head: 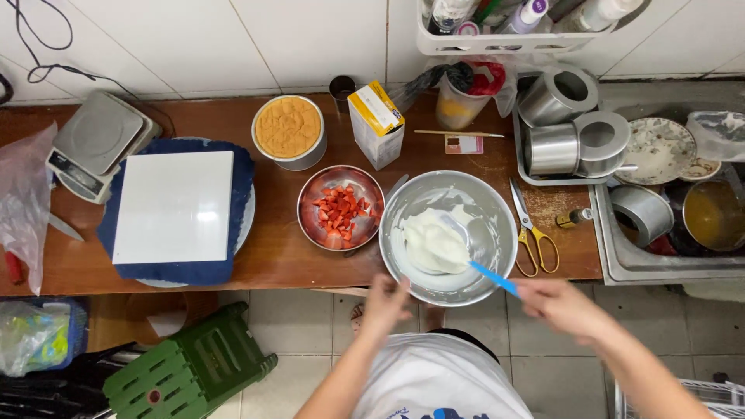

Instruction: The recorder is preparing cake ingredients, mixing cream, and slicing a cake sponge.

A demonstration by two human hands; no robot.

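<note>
Left to right on the wooden counter (272, 260): white square board (173, 206) on a blue cloth, cake tin (289, 132) full of sponge, steel bowl of chopped strawberries (341, 207). Then the steel mixing bowl (497, 225) near the front edge, holding whipped cream (431, 244): soft, slippery, probably light. Left hand (386, 304) blurred at the rim, fingers impossible to tell. Right hand (560, 305) closed around the blue spatula (473, 256), best gripped there.
</note>
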